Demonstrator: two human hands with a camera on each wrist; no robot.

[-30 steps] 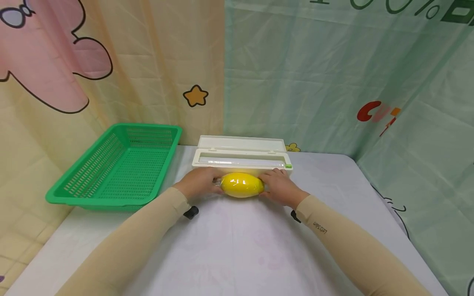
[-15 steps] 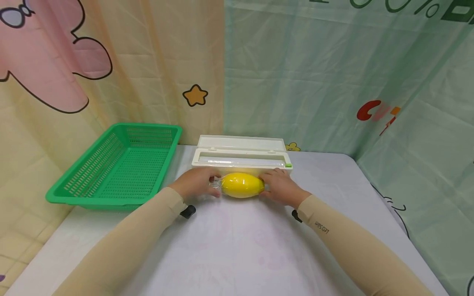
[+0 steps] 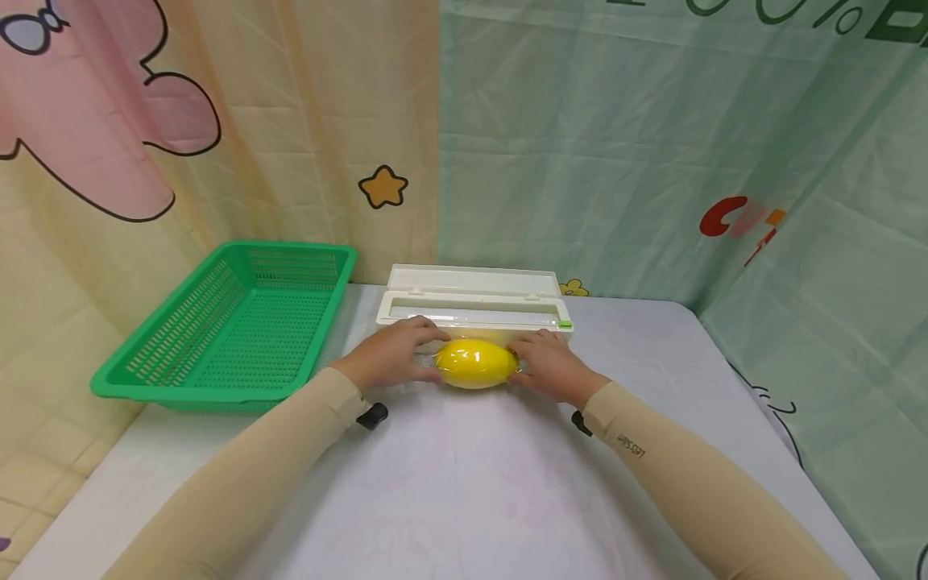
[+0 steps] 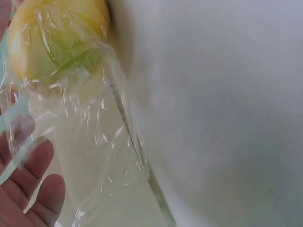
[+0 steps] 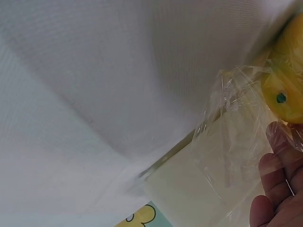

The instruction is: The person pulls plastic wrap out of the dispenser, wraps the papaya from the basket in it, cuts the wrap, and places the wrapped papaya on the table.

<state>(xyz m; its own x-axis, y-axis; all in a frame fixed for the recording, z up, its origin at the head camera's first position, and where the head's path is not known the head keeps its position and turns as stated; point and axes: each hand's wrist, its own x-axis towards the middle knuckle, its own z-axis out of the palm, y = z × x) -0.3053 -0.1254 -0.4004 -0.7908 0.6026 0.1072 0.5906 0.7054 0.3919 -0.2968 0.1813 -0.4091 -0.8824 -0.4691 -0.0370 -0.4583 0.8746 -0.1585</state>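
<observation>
A glossy yellow oval fruit, wrapped in clear cling film, lies crosswise on the table in front of a white cling-film dispenser with its lid up. My left hand is at its left end, thumb and fingers spread apart beside the loose film. In the left wrist view its fingers are relaxed and apart from the fruit. My right hand holds the right end, thumb in front and fingers behind. Loose film also trails from that end, over the fingertips in the right wrist view.
A green plastic basket stands on the left side of the white-covered table. A printed curtain hangs behind the dispenser. The dispenser is close behind both hands, with a green slider at its right end.
My left fingers have let go of the film at the fruit's left end, drawn back left, then spread and come back toward the fruit. The right hand and fruit have barely moved.
</observation>
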